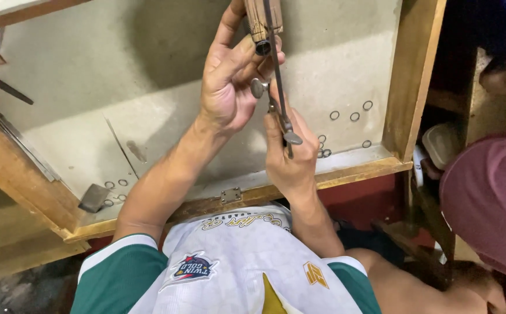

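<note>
Left hand gripped the wooden handle of a small saw, fingers wrapped shut around it, thumb side pressed near the dark end of the handle. Right hand sat just below, fingers closed on the lower part of the saw's thin metal frame, near a round thumbscrew. A second thumbscrew showed between the two hands. Saw was held upright over the table, above its front edge, not touching it. Frame was narrow, dark metal; handle pale brown wood. Handle top was cut off by the picture's edge; blade itself too thin to make out. Small metal rings lay scattered on the table right of the hands, more rings at left beside a grey metal piece. A small hinge sat on the wooden rim.
</note>
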